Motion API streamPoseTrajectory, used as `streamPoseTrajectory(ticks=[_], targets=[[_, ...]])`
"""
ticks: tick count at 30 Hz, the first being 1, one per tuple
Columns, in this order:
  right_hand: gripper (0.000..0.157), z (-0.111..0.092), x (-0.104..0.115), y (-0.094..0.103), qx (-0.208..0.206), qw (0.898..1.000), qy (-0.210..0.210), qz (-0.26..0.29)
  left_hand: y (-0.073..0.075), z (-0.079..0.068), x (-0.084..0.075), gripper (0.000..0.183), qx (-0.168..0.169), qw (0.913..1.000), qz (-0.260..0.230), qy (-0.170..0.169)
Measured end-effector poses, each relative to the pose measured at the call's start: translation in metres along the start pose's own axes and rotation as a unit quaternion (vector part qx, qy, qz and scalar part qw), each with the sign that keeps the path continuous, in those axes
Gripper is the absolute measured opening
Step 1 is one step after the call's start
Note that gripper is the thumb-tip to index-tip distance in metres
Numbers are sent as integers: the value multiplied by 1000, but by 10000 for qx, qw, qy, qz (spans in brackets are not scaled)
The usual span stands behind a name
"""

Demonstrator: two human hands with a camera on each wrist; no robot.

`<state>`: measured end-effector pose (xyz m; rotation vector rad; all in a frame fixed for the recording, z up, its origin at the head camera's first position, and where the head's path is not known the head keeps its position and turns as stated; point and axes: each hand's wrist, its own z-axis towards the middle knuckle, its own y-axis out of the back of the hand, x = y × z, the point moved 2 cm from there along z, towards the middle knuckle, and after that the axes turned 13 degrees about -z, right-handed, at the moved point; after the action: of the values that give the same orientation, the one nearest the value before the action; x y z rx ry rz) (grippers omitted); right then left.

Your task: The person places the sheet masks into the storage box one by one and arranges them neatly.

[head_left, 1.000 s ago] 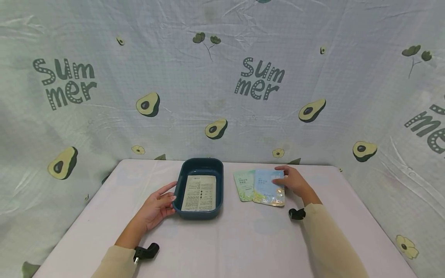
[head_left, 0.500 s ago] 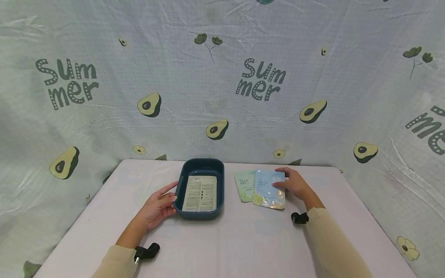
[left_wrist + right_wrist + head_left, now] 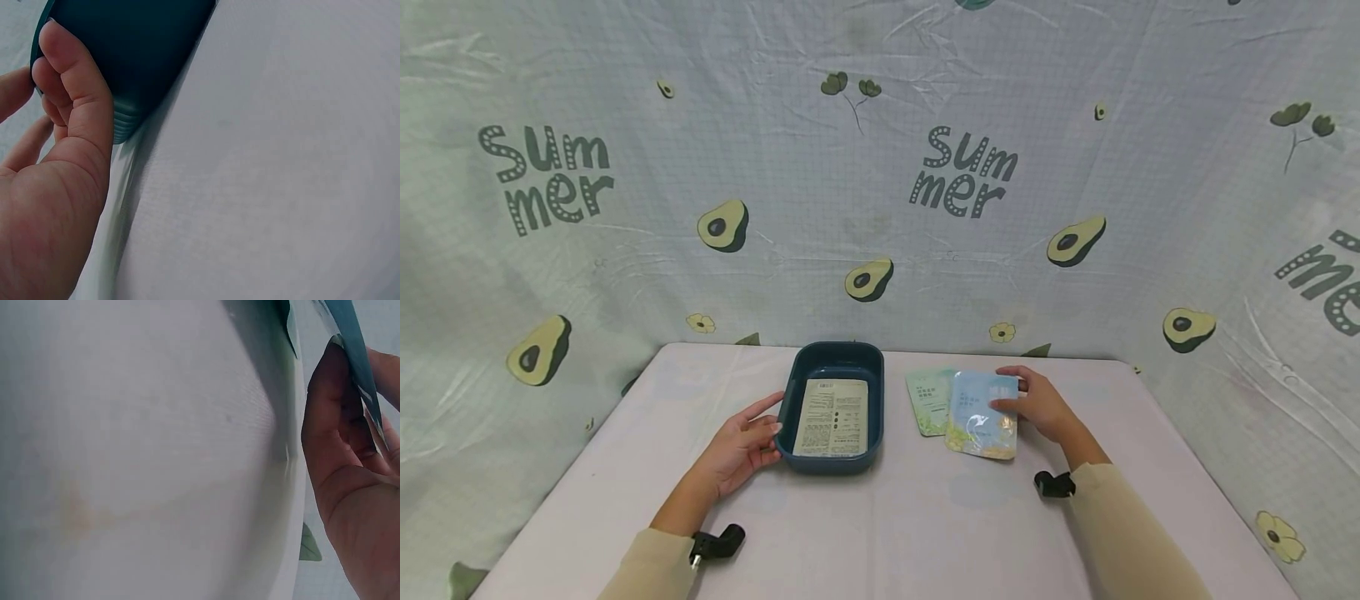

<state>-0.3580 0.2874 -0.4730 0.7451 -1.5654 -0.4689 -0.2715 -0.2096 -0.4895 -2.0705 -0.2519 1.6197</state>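
Note:
At the left of the dark teal tray (image 3: 871, 454), my left hand (image 3: 733, 454) touches the wall with its fingers and thumb. In the left wrist view the fingertips rest against the tray's outer side (image 3: 144, 50). A cream printed sheet mask packet (image 3: 831, 417) lies in the tray, text side up. My right hand (image 3: 1041, 404) pinches a blue sheet mask packet (image 3: 977, 412) at its upper right edge, thumb on top and fingers behind. The right wrist view shows this packet (image 3: 356, 350) edge-on between thumb and fingers. A green packet (image 3: 928, 400) lies partly under the blue one.
Beneath everything is a table with a pale pinkish cloth (image 3: 925, 533). A whitish curtain (image 3: 775, 150) printed with avocados rises behind the table and at both sides. A black wrist camera (image 3: 718, 543) sits at the left sleeve, another (image 3: 1054, 484) at the right.
My right hand has shifted slightly right and toward me, drawing the blue packet with it; its lower edge sits lower in the head view. Left hand and tray stay put.

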Motion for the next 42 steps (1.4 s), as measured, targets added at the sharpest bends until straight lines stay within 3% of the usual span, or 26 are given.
streamPoseTrajectory(ticks=[21, 42], targets=[[76, -18, 2, -11, 14, 9994, 99, 326, 1, 0, 0, 65, 16, 10000, 7, 0], [74, -38, 20, -31, 128, 9952, 256, 937, 1, -1, -1, 66, -2, 10000, 53, 6]])
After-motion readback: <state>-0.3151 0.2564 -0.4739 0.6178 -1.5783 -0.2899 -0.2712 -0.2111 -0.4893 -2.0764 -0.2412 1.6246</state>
